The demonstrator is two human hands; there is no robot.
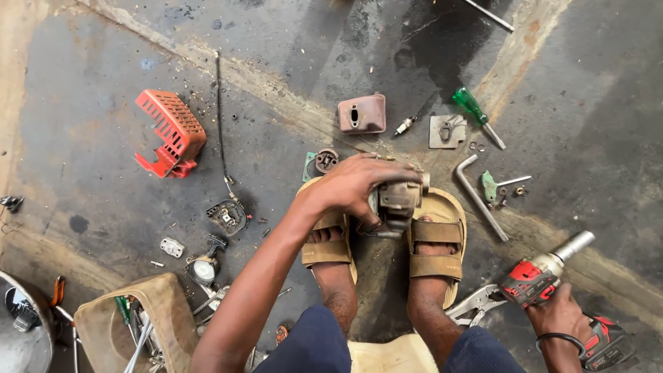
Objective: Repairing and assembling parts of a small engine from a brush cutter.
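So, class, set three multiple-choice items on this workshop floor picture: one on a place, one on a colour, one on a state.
1. Where is the engine part held?
A. between the sandalled feet
B. inside the tool bin
C. on the red cover

2. What colour is the screwdriver handle?
A. yellow
B. green
C. black

3. What is the right hand doing?
A. lying flat and open
B. gripping the power driver
C. holding the bent wrench

Answers: 1 A, the left hand presses it there; 2 B, it shows green; 3 B, fingers wrap its grip.
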